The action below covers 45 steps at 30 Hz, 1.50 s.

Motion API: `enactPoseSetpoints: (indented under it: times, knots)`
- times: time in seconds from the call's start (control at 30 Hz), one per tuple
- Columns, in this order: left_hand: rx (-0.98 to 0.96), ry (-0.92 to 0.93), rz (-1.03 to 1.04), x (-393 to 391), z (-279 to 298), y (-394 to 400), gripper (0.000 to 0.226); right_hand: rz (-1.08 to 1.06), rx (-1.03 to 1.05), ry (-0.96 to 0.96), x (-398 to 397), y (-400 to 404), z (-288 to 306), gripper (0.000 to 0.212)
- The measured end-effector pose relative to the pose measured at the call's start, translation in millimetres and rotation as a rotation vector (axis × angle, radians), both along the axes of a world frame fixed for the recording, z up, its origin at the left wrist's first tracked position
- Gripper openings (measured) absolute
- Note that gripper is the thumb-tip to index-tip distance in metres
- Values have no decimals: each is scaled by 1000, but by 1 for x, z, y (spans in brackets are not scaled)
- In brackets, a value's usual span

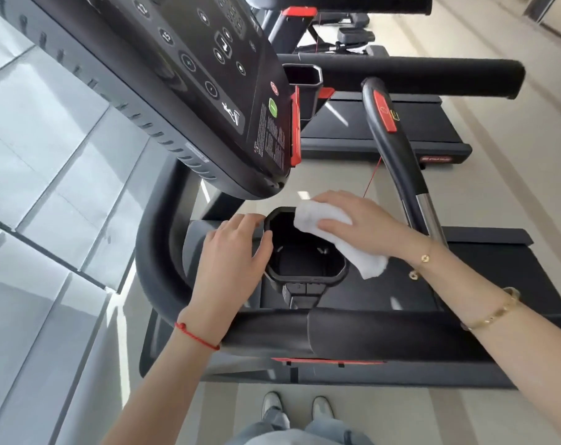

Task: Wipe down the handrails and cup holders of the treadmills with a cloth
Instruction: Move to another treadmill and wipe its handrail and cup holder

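Two pale shoes (297, 409) and grey trouser legs sit at the bottom centre of the frame, and above them a thick black padded handrail (353, 332) runs across the lower middle. Just beyond it, at the centre, is the black octagonal plastic cup holder (305, 252) of the near treadmill.

On the holder's left rim rests the left hand (231, 252), fingers loosely curved along the edge and steadying it; it holds nothing else. At the holder's upper right, the right hand (359, 226) presses a folded white cloth (333, 232) onto the rim, thumb under and fingers wrapped over the cloth. Its free end trails down to the right, outside the cup.

So far only the rim appears to be covered; the dark well and its floor look untouched. A good wipe would probably push the cloth's leading fold down inside, sweep the walls and base all the way round, then finish along the lip.

At upper centre a second black cup holder (303, 81) and a second long black handrail (401, 77) belong to the next treadmill, well apart from both hands.
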<state>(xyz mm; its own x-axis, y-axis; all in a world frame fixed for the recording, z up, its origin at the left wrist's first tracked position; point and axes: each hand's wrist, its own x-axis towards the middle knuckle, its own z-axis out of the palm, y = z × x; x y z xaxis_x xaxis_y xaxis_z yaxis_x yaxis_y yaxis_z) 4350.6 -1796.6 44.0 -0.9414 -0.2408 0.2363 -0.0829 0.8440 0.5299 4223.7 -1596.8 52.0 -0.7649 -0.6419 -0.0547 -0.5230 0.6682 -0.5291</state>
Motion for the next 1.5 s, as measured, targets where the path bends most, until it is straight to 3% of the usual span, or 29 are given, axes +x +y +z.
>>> enactPoseSetpoints:
  times: [0.27, 0.43, 0.67, 0.83, 1.1, 1.2, 1.33, 1.5]
  knots:
    - [65, -8, -44, 0, -2, -3, 32, 150, 79, 100, 0, -56, 9, 38]
    - [75, -3, -63, 0, -2, -3, 34, -60, -8, 42, 15, -27, 3, 38]
    - [80, 1, -52, -2, -5, -2, 33, -349, -166, -230, 55, 1, -14, 59]
    - [41, 8, -43, -2, -7, -1, 32, -274, -154, -248, 11, -16, 4, 48]
    - [28, 1, -29, -1, -7, -2, 33, -224, -158, -125, 41, 7, -17, 52]
    - [32, -3, -22, -1, -5, 0, 34, -55, -35, -1, 16, -11, -2, 44]
    - [46, -5, 8, -1, -4, 4, 35, 210, 52, 12, -7, -44, 12, 39]
    - [83, -18, -10, 3, -6, 4, 39, -6, -63, -1, 8, -30, 2, 39]
